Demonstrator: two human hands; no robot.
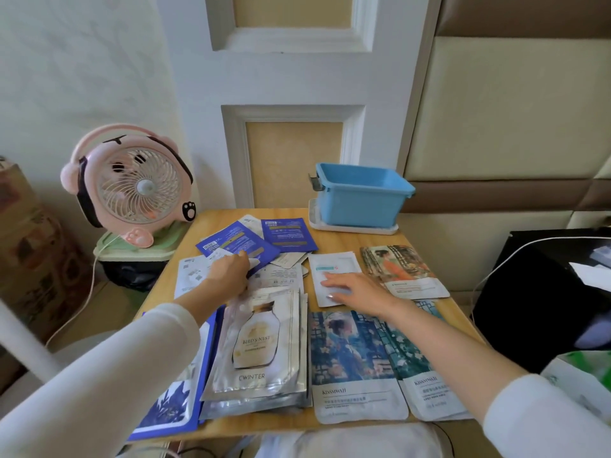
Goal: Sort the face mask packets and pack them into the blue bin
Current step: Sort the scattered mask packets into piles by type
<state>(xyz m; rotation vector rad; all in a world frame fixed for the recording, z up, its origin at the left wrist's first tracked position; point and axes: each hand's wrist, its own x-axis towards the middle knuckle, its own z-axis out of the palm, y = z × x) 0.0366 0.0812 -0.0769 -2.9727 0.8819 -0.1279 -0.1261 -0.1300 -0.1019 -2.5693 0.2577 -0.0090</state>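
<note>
Face mask packets cover the small wooden table. My left hand reaches into the loose pile at the back left, its fingers touching a dark blue packet; a grip cannot be made out. My right hand lies flat, fingers spread, on a white packet. A silver Bird's Nest stack sits front centre. Painted-lady packets lie front right, and an orange-lady stack lies to the right. The blue bin stands empty at the back right on a white tray.
A pink desk fan stands on a green lid left of the table. A second dark blue packet lies near the bin. Blue-bordered packets overhang the front left edge. A black object is at the right.
</note>
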